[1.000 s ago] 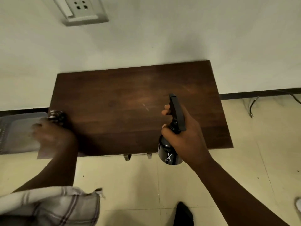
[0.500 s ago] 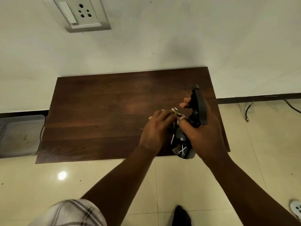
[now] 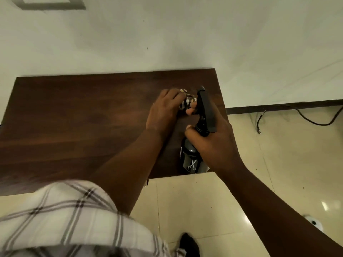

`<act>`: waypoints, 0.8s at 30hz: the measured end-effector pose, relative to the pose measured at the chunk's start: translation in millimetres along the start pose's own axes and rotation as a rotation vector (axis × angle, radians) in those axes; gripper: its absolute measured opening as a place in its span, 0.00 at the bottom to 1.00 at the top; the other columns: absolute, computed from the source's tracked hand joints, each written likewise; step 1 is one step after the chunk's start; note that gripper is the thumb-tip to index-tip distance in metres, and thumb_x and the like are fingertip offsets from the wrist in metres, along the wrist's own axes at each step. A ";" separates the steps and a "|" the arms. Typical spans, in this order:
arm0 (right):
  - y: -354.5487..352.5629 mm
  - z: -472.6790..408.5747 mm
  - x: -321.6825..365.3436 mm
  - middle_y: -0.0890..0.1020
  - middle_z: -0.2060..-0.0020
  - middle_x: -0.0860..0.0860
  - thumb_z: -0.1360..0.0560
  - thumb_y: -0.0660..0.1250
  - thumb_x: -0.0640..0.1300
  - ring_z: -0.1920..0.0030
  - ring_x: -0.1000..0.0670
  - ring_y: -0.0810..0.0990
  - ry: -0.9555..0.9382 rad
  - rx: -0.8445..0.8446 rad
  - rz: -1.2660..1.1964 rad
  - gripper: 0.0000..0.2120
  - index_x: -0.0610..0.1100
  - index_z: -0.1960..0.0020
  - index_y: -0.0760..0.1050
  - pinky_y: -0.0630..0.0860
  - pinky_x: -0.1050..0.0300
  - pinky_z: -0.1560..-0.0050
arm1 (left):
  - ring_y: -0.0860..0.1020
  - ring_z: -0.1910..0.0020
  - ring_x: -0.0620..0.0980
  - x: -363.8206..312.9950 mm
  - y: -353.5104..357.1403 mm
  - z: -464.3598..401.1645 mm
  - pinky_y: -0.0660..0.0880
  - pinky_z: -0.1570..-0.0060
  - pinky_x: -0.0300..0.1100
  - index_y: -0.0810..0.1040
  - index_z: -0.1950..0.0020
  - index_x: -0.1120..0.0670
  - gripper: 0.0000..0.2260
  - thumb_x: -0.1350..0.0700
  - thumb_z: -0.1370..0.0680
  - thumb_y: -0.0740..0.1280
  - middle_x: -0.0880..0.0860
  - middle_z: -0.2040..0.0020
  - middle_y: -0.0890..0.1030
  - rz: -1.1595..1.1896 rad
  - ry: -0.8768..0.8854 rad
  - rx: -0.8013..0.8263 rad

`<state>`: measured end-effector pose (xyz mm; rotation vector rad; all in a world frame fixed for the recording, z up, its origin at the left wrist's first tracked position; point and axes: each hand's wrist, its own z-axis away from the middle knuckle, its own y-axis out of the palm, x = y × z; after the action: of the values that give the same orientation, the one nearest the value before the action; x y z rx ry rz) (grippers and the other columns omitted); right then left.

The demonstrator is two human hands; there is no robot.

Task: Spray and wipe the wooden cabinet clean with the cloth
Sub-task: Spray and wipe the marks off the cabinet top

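Since 1 second ago the left hand (image 3: pixel 163 110) has crossed from the table's (image 3: pixel 74 117) left edge to its right part, clenched on the checked cloth (image 3: pixel 187 102) beside the bottle (image 3: pixel 191 158), which the right hand (image 3: pixel 215 138) grips by the neck.

Left hand (image 3: pixel 163 112) curled closed, right hand (image 3: pixel 213 138) in clenched grip, forearms converging

We see a dim, warm indoor light that leaves the dark brown wooden cabinet top (image 3: pixel 83 115) murky, a small glare patch on the glossy cream floor tiles (image 3: pixel 325 206), and the checked white sleeve (image 3: pixel 74 219) and frame edges smeared and bowed by wide-angle blur.
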<state>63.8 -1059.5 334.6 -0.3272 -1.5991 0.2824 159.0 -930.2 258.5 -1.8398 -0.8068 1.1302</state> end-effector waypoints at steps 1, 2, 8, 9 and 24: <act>-0.5 -0.2 -1.9 0.81 0.52 0.58 0.29 0.70 0.37 0.50 0.63 0.79 0.011 0.003 0.003 0.18 0.49 0.41 0.75 0.71 0.77 0.53 | 0.71 0.42 0.53 1.0 -0.1 -7.3 0.76 0.56 0.50 0.76 0.40 0.53 0.13 0.58 0.24 0.67 0.52 0.41 0.75 0.002 -0.010 -0.006; -1.1 0.6 -3.6 0.81 0.51 0.59 0.29 0.70 0.37 0.50 0.64 0.78 0.021 0.007 0.008 0.18 0.47 0.40 0.75 0.70 0.78 0.53 | 0.71 0.42 0.53 1.7 -1.3 -13.2 0.75 0.56 0.49 0.76 0.39 0.53 0.14 0.58 0.24 0.67 0.52 0.40 0.75 0.000 -0.006 -0.007; 28.6 4.0 7.2 0.80 0.47 0.59 0.28 0.70 0.36 0.48 0.65 0.78 0.058 0.095 0.019 0.20 0.48 0.38 0.74 0.71 0.77 0.54 | 0.70 0.40 0.53 33.9 -22.2 -5.6 0.73 0.54 0.47 0.74 0.35 0.52 0.16 0.59 0.23 0.64 0.52 0.38 0.74 0.001 -0.075 -0.009; 36.4 4.0 11.0 0.80 0.46 0.59 0.28 0.70 0.36 0.49 0.65 0.78 0.053 0.110 0.018 0.20 0.48 0.38 0.74 0.71 0.77 0.55 | 0.69 0.39 0.53 44.4 -28.5 -0.5 0.73 0.54 0.48 0.73 0.35 0.52 0.17 0.59 0.23 0.64 0.52 0.37 0.73 -0.018 -0.122 -0.016; 195.2 26.0 90.2 0.81 0.46 0.58 0.28 0.70 0.35 0.47 0.63 0.79 0.009 0.262 -0.064 0.24 0.59 0.41 0.72 0.72 0.75 0.52 | 0.68 0.38 0.57 213.3 -170.4 174.8 0.74 0.48 0.51 0.70 0.32 0.54 0.19 0.62 0.23 0.63 0.56 0.34 0.71 -0.227 -0.682 -0.121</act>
<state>41.2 -844.3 343.4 -0.0750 -1.5396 0.4351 65.8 -620.3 277.3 -1.3964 -1.4526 1.6032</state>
